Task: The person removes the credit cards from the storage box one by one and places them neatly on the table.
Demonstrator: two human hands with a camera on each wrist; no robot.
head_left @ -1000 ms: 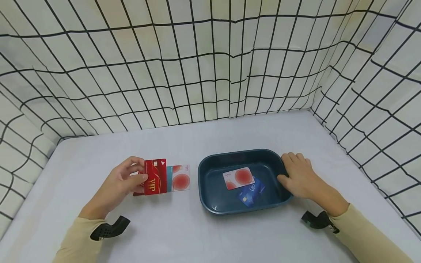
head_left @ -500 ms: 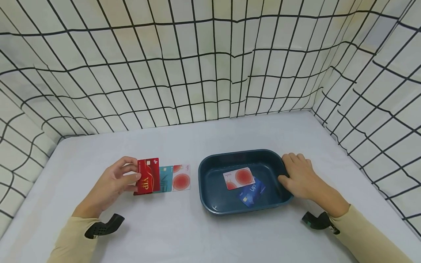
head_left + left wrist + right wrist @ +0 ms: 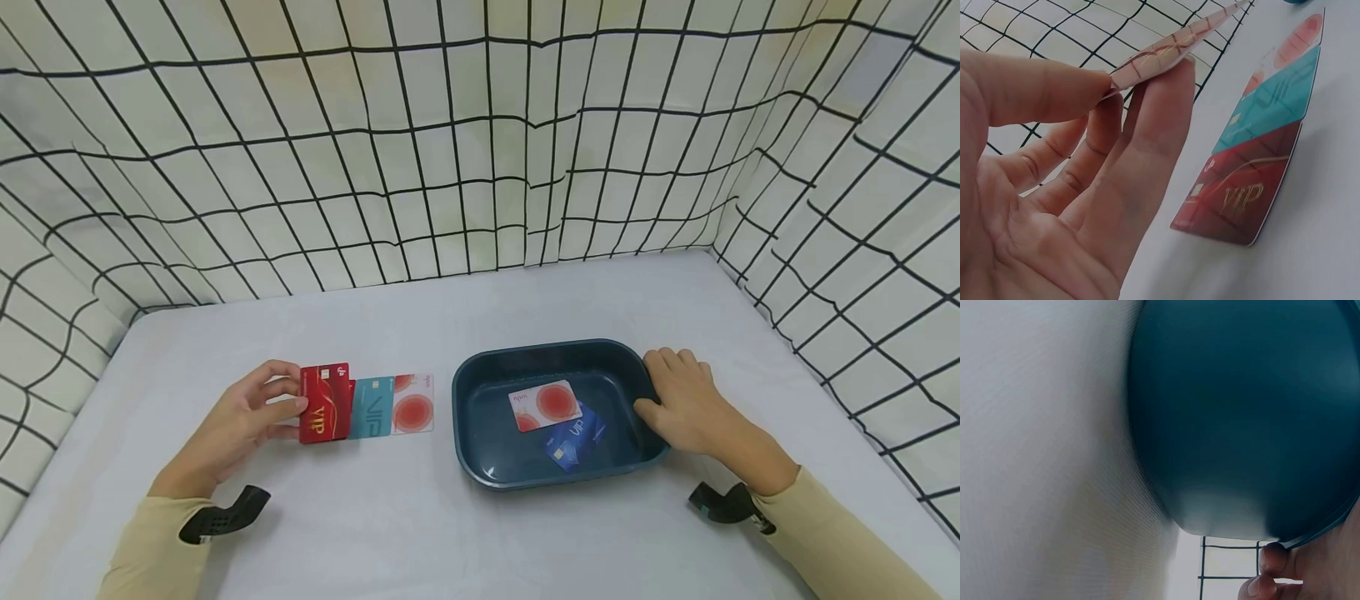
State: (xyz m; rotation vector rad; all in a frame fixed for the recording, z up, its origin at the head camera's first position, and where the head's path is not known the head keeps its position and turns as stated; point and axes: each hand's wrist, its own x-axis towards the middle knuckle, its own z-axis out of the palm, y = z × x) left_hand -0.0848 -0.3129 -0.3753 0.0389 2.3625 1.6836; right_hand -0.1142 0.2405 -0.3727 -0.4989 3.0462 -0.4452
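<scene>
**Lifting one card off a fanned row while the tray is steadied**

The left hand (image 3: 247, 421) pinches a red VIP card (image 3: 322, 402) between thumb and fingertips, raised clear of the white table (image 3: 420, 533). The left wrist view shows the held card (image 3: 1172, 47) edge-on and slightly bowed. Beneath it a row of three overlapping cards lies flat: a second red VIP card (image 3: 1241, 194), a teal card (image 3: 371, 407) and a white card with a red disc (image 3: 414, 405). The right hand (image 3: 686, 408) grips the right rim of the dark blue tray (image 3: 480, 467), thumb inside the wall, fingers over the edge.

Procedure, as judged from these views:
- Maintain the pinch near the card's short edge; ease pressure enough to remove the bow.
- Keep the card clear of the row so the lower cards are not dragged.
- Keep the right hand firm on the rim so the tray does not slide.

The tray already contains a white card with a red disc (image 3: 543, 404) partly overlapping a blue VIP card (image 3: 579, 440).

Limits of visibility:
- The right wrist view shows only the tray's outer wall (image 3: 1241, 425) and fingertips (image 3: 1269, 578) at the rim; the contents are not seen there.
- The lower red card is largely covered in the head view.
- Small print on all cards is illegible.
- Both sleeves are cut off at the frame's bottom edge.
</scene>
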